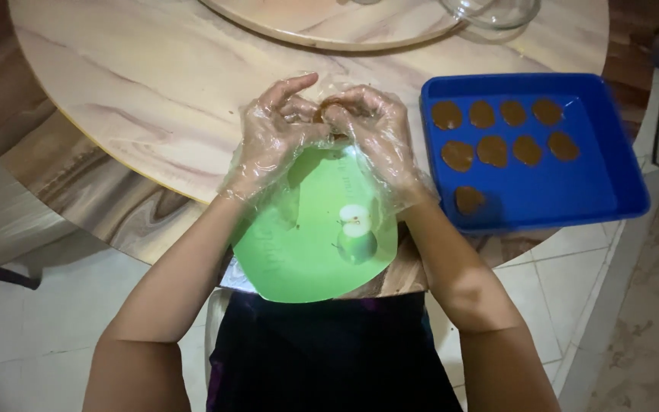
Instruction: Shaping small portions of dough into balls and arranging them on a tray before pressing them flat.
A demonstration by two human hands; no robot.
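Dough btwn gloved fingers; tray beside

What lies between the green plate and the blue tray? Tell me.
In the head view, the right hand in its clear plastic glove and its forearm cross that stretch above the marbled table; nothing else lies between the green plate and the blue tray.

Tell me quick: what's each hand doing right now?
Left hand: gloved, fingers curled on the brown dough piece.
Right hand: gloved, fingers pinching the same dough piece.
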